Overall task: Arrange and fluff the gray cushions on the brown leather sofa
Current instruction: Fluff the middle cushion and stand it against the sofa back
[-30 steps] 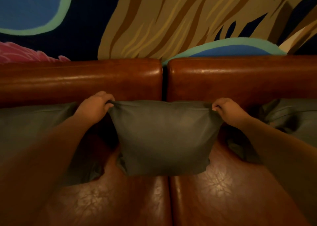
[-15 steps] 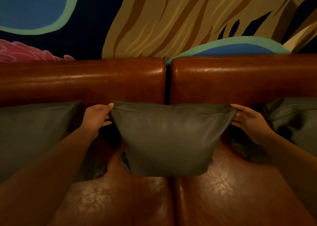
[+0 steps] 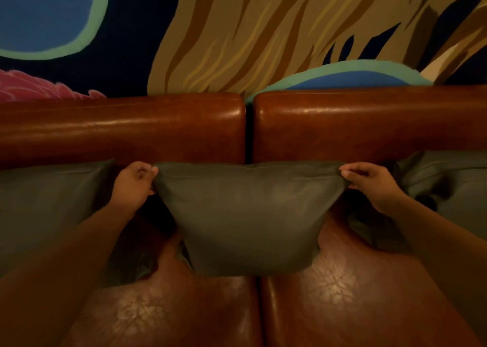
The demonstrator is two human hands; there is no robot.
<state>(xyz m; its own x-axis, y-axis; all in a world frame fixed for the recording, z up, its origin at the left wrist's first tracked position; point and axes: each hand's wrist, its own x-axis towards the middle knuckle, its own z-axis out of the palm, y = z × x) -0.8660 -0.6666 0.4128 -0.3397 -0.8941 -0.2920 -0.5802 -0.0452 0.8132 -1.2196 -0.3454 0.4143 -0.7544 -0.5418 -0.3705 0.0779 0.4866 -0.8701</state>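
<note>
Glossy brown leather covers the sofa point(image 3: 369, 125), its two padded back sections meeting at a dark vertical seam, and its two seat pads below showing crackled, worn patches where the light falls. In the head view, the middle gray cushion point(image 3: 247, 214) stands upright on the seat, straddling that seam and leaning against the backrest; its smooth fabric tapers from a wide, taut top edge to a narrower base. The left hand point(image 3: 133, 185) pinches the cushion's upper left corner with curled fingers, and the right hand point(image 3: 374, 183) pinches the upper right corner between thumb and fingers. A second gray cushion point(image 3: 44, 209) sits against the backrest toward the sofa's left end, flat-faced and squarish. A third gray cushion point(image 3: 448, 188) lies crumpled and creased toward the right end. Behind the sofa, a painted mural point(image 3: 237, 30) shows tan streaks, blue shapes edged in green, and a pink form.
</note>
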